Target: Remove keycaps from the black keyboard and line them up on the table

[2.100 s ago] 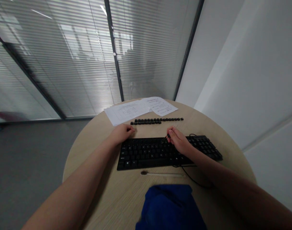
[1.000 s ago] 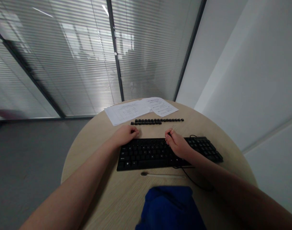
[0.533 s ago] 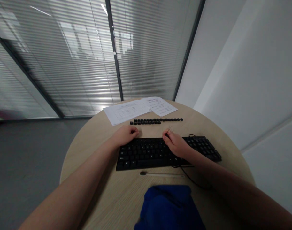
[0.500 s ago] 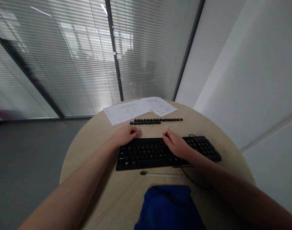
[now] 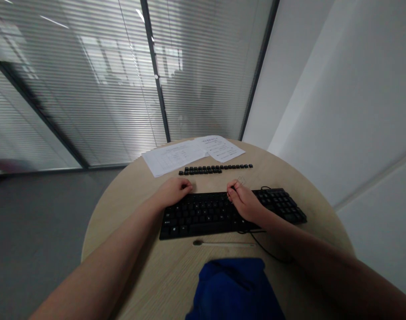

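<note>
A black keyboard [image 5: 203, 215] lies across the round wooden table. At its upper left corner rests my left hand [image 5: 176, 191], fingers curled in a closed shape; whatever they may hold is hidden. Over the keyboard's upper middle, my right hand [image 5: 241, 200] is closed on a thin wire tool [image 5: 241, 181], whose pale loops stick out past the fingers. Beyond both hands, loose black keycaps [image 5: 203, 170] stand in two rows. Whether a keycap is between the right fingers is too dark to tell.
Printed papers [image 5: 173, 158] lie at the table's far edge. A brush with a pale handle [image 5: 223, 244] lies in front of the keyboard, beside a black cable [image 5: 269, 254]. Blue cloth [image 5: 232, 284] shows at the near edge. Blinds and a white wall stand behind.
The view has shifted slightly. My right hand has turned a little, and the wire tool now leans more to the right. My left hand stays near the keyboard's corner.
</note>
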The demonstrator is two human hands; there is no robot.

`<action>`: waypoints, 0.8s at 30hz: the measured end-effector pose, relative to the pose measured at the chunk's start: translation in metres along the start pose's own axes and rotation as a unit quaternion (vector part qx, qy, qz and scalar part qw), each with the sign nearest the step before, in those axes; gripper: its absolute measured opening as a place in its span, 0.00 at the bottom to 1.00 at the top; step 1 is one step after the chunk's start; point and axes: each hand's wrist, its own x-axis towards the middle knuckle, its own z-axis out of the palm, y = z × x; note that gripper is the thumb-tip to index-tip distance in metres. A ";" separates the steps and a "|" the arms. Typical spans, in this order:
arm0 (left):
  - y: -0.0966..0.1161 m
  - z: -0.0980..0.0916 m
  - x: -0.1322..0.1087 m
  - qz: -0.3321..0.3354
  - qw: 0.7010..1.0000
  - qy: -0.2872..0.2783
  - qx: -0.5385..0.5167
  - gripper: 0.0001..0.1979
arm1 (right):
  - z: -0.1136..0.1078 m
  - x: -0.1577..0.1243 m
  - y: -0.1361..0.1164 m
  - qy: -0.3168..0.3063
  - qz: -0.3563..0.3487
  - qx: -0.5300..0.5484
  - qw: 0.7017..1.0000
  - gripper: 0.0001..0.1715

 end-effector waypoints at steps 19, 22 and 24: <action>0.015 0.005 -0.001 0.103 0.994 -0.021 -0.023 0.12 | -0.002 -0.001 -0.006 0.003 0.009 -0.002 1.000 0.09; 0.013 0.005 -0.001 0.109 0.994 -0.020 -0.023 0.11 | -0.002 -0.001 -0.007 0.007 0.006 -0.010 1.000 0.10; 0.013 0.005 -0.001 0.112 0.993 -0.024 -0.025 0.11 | -0.002 -0.002 -0.006 0.010 0.003 -0.018 1.000 0.10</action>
